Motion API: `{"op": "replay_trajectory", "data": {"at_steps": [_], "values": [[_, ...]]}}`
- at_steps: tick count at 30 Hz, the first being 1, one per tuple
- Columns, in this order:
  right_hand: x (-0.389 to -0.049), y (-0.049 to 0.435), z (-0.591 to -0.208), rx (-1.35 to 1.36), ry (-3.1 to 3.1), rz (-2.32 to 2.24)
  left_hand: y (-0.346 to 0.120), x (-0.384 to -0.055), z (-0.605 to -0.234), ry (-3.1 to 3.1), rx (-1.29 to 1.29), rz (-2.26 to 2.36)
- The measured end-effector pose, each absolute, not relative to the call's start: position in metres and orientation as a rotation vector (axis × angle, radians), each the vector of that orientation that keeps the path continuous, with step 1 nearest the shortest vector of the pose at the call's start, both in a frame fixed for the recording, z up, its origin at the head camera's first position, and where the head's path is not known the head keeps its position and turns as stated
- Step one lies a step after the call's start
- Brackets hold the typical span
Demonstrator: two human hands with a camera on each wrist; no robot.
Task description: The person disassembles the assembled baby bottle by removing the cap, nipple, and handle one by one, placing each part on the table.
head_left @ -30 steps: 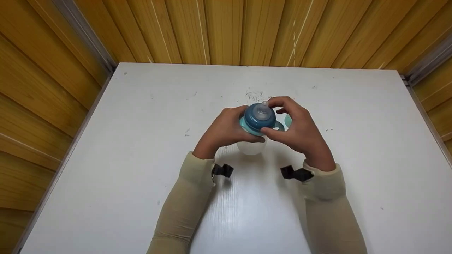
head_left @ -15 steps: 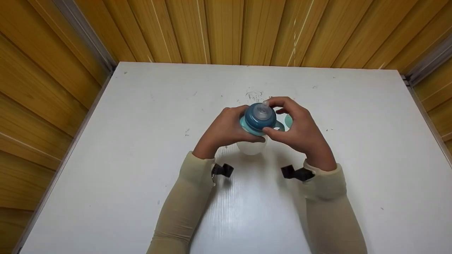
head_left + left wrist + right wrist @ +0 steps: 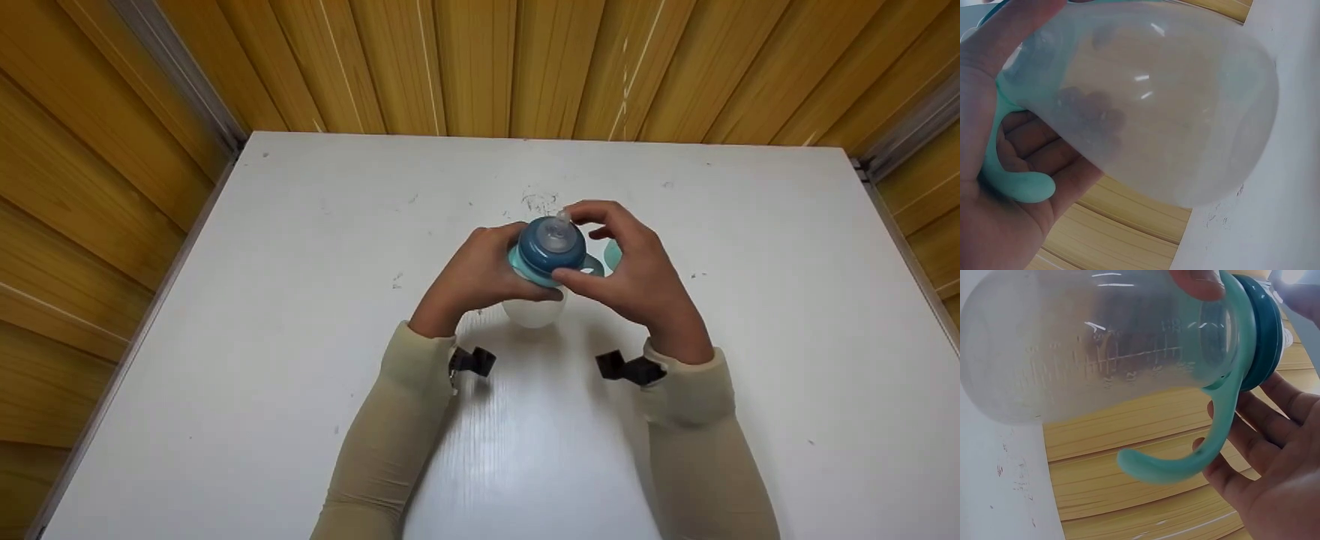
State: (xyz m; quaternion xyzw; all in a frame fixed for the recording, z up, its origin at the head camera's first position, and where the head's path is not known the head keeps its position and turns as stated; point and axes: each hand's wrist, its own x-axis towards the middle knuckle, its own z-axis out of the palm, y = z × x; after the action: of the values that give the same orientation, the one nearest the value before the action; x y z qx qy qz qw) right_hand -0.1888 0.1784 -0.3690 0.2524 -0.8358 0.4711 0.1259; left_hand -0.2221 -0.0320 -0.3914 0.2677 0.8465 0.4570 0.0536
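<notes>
A baby bottle with a clear, frosted body (image 3: 1157,107) is held tilted above the table, its teat (image 3: 557,236) up. Marks run along the body in the right wrist view. Around the teat sits a dark blue screw collar (image 3: 1264,332), with a mint-green handle ring (image 3: 1221,410) below it. My left hand (image 3: 484,274) grips the bottle around its neck, and one handle (image 3: 1022,183) curves beside the palm. My right hand (image 3: 637,274) holds the collar, thumb at its near side and index finger by the teat. The right hand's other fingers lie partly behind the handle.
A mint-green rounded piece (image 3: 613,256) shows partly behind the right hand; its kind is hard to tell. The white table (image 3: 225,337) has dark scuffs near its far side. Wood-patterned walls (image 3: 480,67) stand along the back and sides.
The right index finger has lifted slightly and the right thumb has shifted a little left along the collar. The left hand and bottle stay almost still.
</notes>
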Motion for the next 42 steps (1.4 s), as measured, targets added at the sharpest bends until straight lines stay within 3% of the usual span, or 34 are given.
{"op": "replay_trajectory", "data": {"at_steps": [42], "values": [[-0.1894,0.1828,-0.3706,0.793,-2.439,1.502,-0.0288,-0.2198,-0.3908,2.550,0.809,1.374]]}}
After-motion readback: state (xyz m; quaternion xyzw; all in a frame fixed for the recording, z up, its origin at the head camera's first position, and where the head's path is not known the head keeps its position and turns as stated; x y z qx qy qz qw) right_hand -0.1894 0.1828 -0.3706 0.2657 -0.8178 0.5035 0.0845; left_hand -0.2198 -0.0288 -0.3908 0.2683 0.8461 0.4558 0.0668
